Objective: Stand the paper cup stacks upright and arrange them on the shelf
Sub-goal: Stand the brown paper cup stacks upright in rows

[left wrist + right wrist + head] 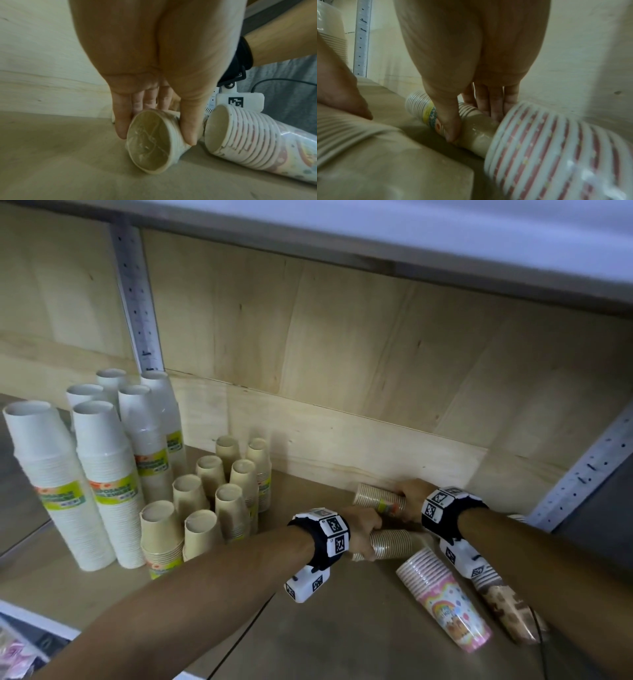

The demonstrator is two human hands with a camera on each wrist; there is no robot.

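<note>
Two tan paper cup stacks lie on their sides on the wooden shelf (pixel 308 628). My left hand (pixel 363 534) grips the nearer tan stack (pixel 394 544), thumb and fingers around its rim end (pixel 150 140). My right hand (pixel 409 494) grips the farther tan stack (pixel 375 498) by the back board; its thumb and fingers wrap the labelled sleeve (pixel 433 115). A pink rainbow-print stack (pixel 445 597) and a brown patterned stack (pixel 510 611) lie flat under my right forearm.
Tall white cup stacks (pixel 102 484) and several shorter tan stacks (pixel 219 494) stand upright at the shelf's left. A plywood back board (pixel 342 354) closes the rear. Perforated metal uprights (pixel 137 296) stand at left and right (pixel 582 470). A cable (pixel 274 82) trails at right.
</note>
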